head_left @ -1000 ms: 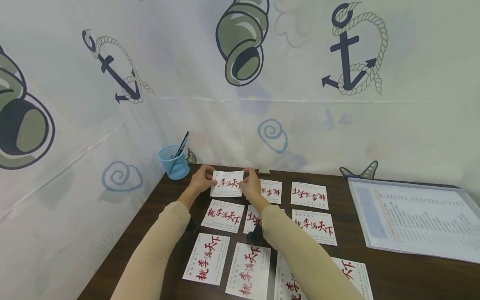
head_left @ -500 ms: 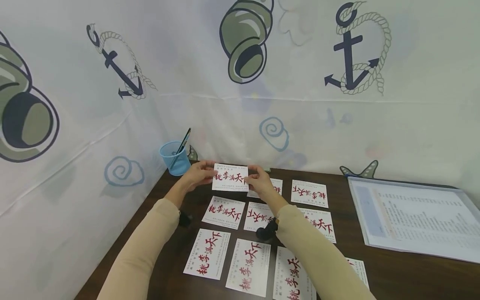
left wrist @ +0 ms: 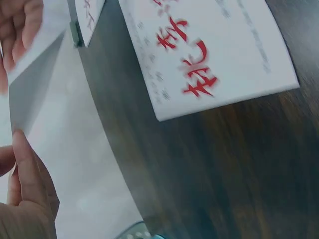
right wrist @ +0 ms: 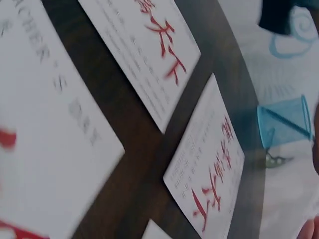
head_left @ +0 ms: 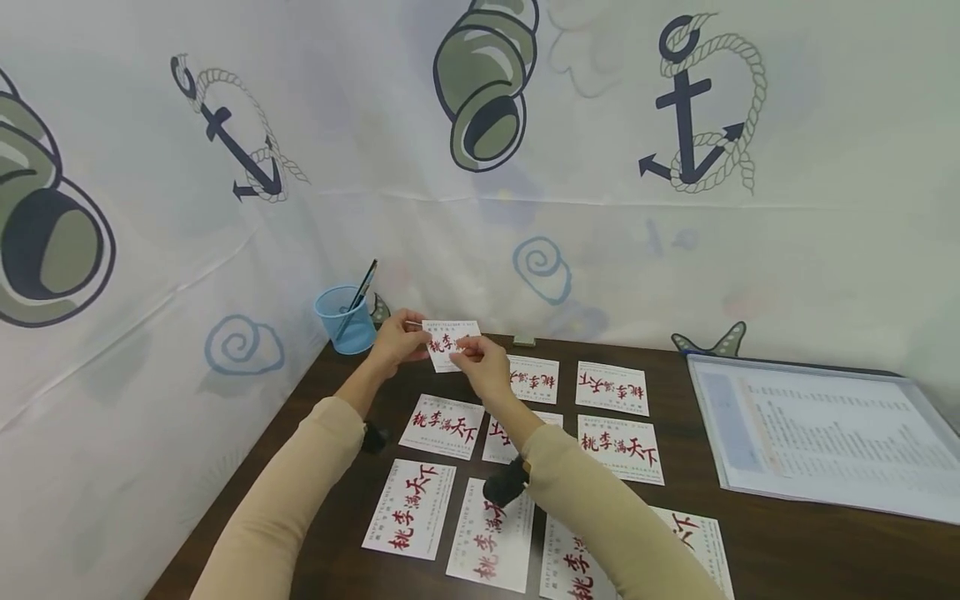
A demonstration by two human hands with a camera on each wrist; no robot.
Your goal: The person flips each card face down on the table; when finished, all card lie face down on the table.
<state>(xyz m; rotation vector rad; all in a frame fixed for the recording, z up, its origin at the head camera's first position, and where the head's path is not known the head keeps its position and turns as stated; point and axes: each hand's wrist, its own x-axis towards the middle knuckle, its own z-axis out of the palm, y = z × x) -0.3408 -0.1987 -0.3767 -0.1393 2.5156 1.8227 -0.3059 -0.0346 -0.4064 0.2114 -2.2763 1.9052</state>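
A white greeting card [head_left: 442, 337] with red brush characters is held above the far left of the dark table. My left hand [head_left: 399, 343] pinches its left edge between thumb and fingers. My right hand [head_left: 486, 371] reaches across the card's front, thumb and forefinger close together at its right part, hiding some characters. In the left wrist view, the left hand [left wrist: 35, 184] grips the card's plain greyish side [left wrist: 37, 87]. The right hand's fingers [left wrist: 22, 30] show at the upper left there. Nearest below lies a similar card [head_left: 442, 427].
Several matching cards lie in rows, including one [head_left: 611, 387] at the back and one [head_left: 410, 508] in front. A blue pen cup [head_left: 347, 321] stands at the back left corner. A clear-covered printed sheet [head_left: 825, 433] lies right. Patterned cloth [head_left: 600, 275] hangs behind.
The card rose off the far left of the table. My right hand then shifted left from the card's right edge over its front; the left hand kept its hold.
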